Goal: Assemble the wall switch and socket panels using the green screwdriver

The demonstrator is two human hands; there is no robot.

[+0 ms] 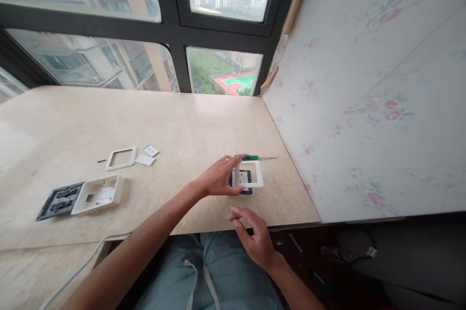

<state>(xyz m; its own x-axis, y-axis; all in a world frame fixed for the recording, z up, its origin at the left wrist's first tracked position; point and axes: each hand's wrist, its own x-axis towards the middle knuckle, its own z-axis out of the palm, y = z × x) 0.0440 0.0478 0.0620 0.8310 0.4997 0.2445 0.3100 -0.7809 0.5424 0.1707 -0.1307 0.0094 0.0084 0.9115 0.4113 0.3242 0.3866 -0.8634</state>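
My left hand [221, 176] grips the left side of a white square faceplate frame [259, 175] between thumb and fingers. Beneath that frame lies a dark grey and white socket module [250, 191] on the tabletop, partly covered by the hand and frame. Just beyond it rests a screwdriver [251, 157] with a green handle, its shaft pointing right. My right hand [255, 235] hovers by the table's front edge, apart from the frame. Its fingers are curled in against the thumb, and whatever they may hold is hidden.
On the left of the table [174, 125] lie another white frame [133, 157], two small white plates [145, 160], a white box [117, 193] and a dark grey module [54, 205]. A grey cable [82, 269] runs off the front edge. A papered wall [327, 106] bounds the right side.
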